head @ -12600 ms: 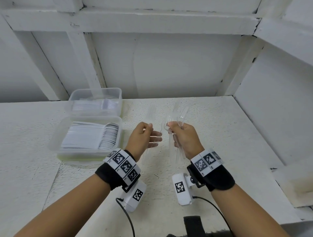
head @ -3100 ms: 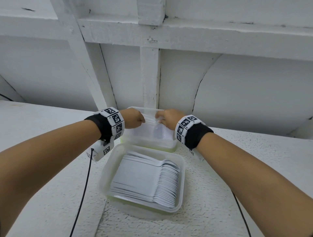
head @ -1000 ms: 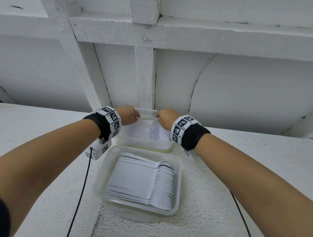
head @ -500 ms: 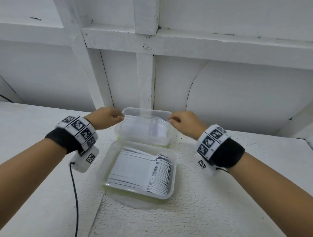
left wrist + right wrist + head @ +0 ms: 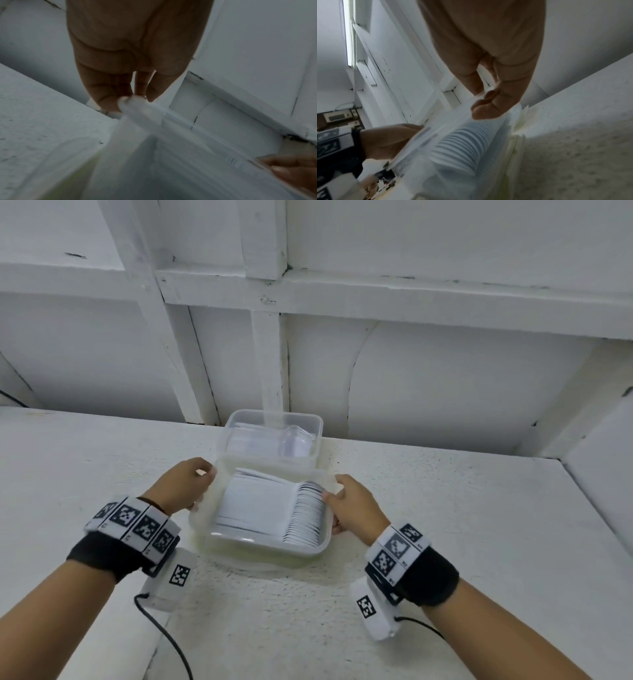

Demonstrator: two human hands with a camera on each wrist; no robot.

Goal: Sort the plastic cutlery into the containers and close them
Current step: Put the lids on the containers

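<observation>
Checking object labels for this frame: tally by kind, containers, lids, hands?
Containers: 2, the far container and the near container
Lids: 1 clear lid, held over the near container
Hands: 2, left hand, right hand, both gripping the lid
Total: 5

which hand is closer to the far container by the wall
Left, narrowly. The left hand grips the lid over the near container, just below the far container at its left corner. The right hand grips the lid's right edge, lower down.

near container (image 5: 310,549) translucent smooth plastic; spoons (image 5: 305,518) glossy white plastic; table (image 5: 445,508) rough matt white.
</observation>
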